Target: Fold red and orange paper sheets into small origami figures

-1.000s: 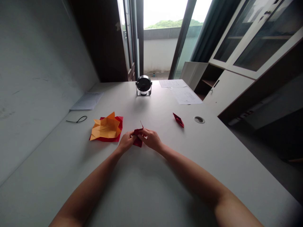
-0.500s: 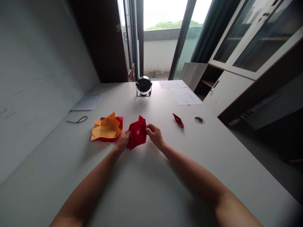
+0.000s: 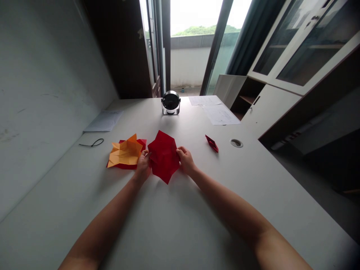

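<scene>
A creased red paper is stretched between my two hands above the white table. Its left edge is pinched by my left hand, and its right edge by my right hand. The sheet has pointed corners at top and bottom. Just left of my left hand lies a folded orange paper on top of other red paper. Further right on the table rests a small folded red paper boat.
A round black device on a metal stand is at the far edge. Printed sheets lie at the back right, more paper at the back left. A black cable tie and a cable hole flank the papers.
The red paper has opened out wider and flatter between my hands. My left hand has moved slightly left and my right hand slightly right, both still holding it.
</scene>
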The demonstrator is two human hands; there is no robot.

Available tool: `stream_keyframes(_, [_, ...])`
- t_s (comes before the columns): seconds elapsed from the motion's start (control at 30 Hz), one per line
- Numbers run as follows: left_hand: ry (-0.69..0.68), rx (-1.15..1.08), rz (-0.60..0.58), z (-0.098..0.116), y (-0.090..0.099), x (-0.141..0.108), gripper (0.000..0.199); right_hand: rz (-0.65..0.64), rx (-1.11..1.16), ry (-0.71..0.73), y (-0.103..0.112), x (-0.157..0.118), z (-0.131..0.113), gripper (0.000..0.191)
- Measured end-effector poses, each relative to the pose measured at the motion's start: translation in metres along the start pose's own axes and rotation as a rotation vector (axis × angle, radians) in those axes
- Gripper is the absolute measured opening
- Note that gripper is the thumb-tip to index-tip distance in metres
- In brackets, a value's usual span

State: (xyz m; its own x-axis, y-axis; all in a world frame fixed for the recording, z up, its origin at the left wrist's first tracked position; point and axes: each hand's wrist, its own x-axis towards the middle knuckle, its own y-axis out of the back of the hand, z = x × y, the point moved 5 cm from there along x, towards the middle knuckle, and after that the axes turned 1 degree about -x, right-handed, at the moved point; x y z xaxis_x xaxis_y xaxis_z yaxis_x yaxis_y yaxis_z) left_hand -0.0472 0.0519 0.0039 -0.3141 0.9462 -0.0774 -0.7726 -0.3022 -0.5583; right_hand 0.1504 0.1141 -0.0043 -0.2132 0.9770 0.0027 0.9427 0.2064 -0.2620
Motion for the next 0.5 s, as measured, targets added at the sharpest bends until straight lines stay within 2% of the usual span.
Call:
stream_keyframes(0.17, [-0.084,0.083,0.049,-0.003,0.008,0.002,0.042,-0.021,-0.061,0.096,-0.005,-0.006,-0.012,0.027])
stream_keyframes(0.4, [-0.159,0.184,0.056,0.002,0.002,-0.004,0.035,-0.051,-0.342,0.202,-0.01,-0.014,-0.02,0.025])
stream_keyframes(0.5, [-0.17,0.206,0.039,0.006,-0.001,-0.007,0.034,-0.044,-0.388,0.222,-0.009,-0.014,-0.019,0.024])
